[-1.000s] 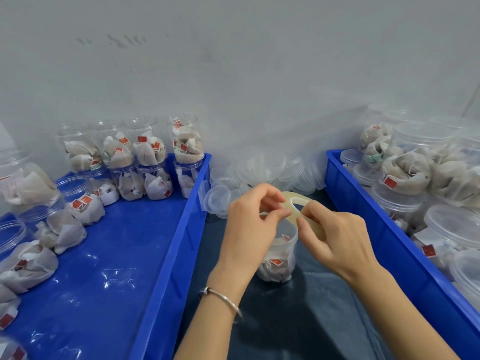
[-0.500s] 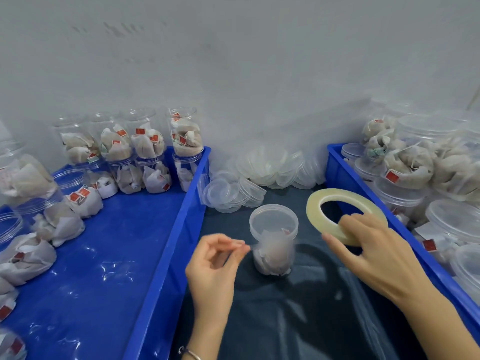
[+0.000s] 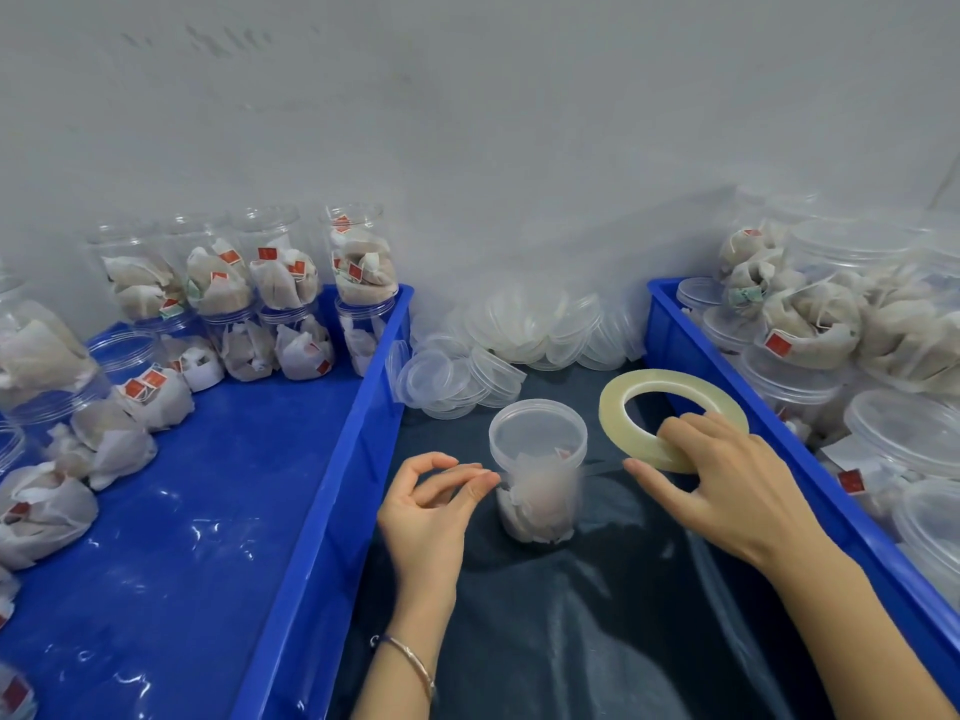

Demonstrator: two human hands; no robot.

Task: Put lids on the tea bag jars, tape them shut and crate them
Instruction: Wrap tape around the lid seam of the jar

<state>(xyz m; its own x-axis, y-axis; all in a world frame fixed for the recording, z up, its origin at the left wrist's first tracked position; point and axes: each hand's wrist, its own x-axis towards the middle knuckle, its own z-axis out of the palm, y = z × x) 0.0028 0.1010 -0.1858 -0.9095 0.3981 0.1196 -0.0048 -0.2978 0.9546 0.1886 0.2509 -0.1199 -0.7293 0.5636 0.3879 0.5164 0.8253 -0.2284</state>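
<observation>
Left hand (image 3: 434, 504): thumb and forefinger pinched together just beside the jar wall; whether a tape end sits between them cannot be told. Right hand (image 3: 727, 475): fingers curled over the near edge of the tape roll (image 3: 670, 420), which lies on the dark sheet (image 3: 571, 641).

Lidded jar (image 3: 538, 472) stands upright between the two hands. Judged light, thin-walled, smooth plastic; likely to slide or tip if pushed high. Best held around the mid-body or pressed down on the lid.

Beyond: loose lids (image 3: 519, 340) piled at the wall; left crate (image 3: 332, 480), right crate (image 3: 727, 387) flank the sheet.
</observation>
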